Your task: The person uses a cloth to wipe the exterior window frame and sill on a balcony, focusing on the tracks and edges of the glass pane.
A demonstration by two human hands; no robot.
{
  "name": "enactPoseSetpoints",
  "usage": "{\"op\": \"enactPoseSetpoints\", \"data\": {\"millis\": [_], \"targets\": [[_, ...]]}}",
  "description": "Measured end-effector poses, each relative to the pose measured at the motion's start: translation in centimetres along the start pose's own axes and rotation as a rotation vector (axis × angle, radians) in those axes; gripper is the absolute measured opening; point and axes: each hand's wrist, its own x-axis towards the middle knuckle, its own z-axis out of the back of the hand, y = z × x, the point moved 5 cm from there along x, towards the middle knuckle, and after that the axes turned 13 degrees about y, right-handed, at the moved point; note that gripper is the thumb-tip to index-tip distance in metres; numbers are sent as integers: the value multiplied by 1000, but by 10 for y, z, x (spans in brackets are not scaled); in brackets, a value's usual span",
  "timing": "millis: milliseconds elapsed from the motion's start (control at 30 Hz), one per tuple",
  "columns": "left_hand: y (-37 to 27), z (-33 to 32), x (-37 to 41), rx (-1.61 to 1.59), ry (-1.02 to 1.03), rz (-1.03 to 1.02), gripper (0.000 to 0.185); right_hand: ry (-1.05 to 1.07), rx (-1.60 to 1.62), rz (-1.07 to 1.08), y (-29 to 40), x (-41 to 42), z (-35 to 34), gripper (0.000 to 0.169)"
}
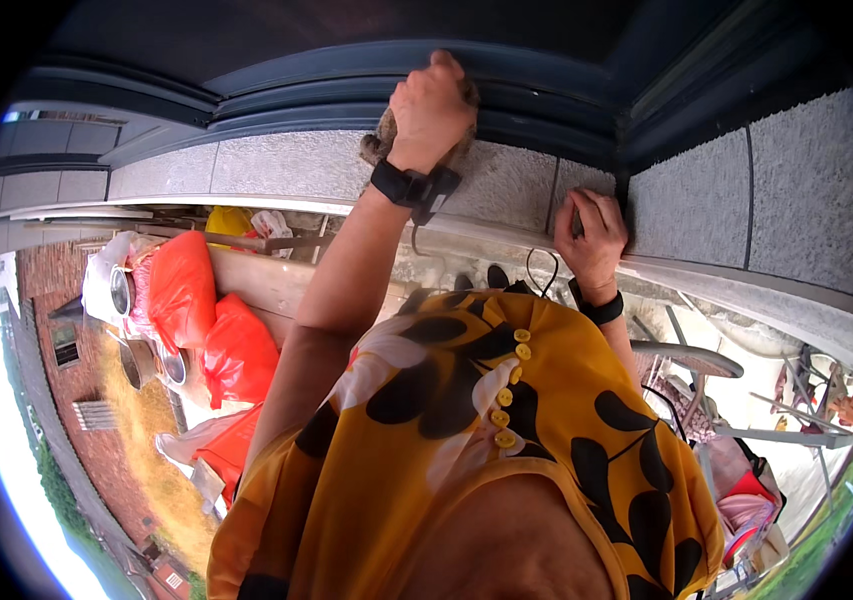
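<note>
My left hand (432, 112) is closed around a crumpled brown-grey cloth (380, 142). It presses against the dark metal window frame (306, 94), just above the rough grey tiled ledge. Part of the cloth lies over the edge of the ledge, and the rest is hidden under the hand. My right hand (591, 232) rests at the front edge of the grey tiles (510, 184), near the corner. Its fingers are loosely bent, with a gap beside the thumb and nothing visible in it. Each wrist wears a black band.
Red plastic bags (182, 289), metal pots (137, 364) and a wooden board (261, 277) are at the left below the ledge. A round-topped stool (689, 358), a metal rack (794, 435) and a pink and grey bag (745, 495) stand at the right. The frame and tiled wall form a corner ahead.
</note>
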Motion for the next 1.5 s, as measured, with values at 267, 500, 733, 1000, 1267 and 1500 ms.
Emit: {"op": "enactPoseSetpoints", "data": {"millis": [267,500,733,1000,1267,1500], "targets": [[46,-26,-25,-980,-115,-275,30,12,-47,37,-1,-2,-3,14],[96,74,-88,-1658,99,-115,35,18,-86,40,-1,-3,-3,15],[103,133,-110,-1107,-283,-124,43,15,-95,49,1,-2,-3,17],[111,89,-85,-307,-148,54,20,4,-85,29,2,-4,-5,19],[12,28,-34,-148,-194,-411,27,-3,-114,38,1,-2,-4,17],[-18,-6,-43,153,34,-527,36,10,-93,11,2,-2,-2,19]]}}
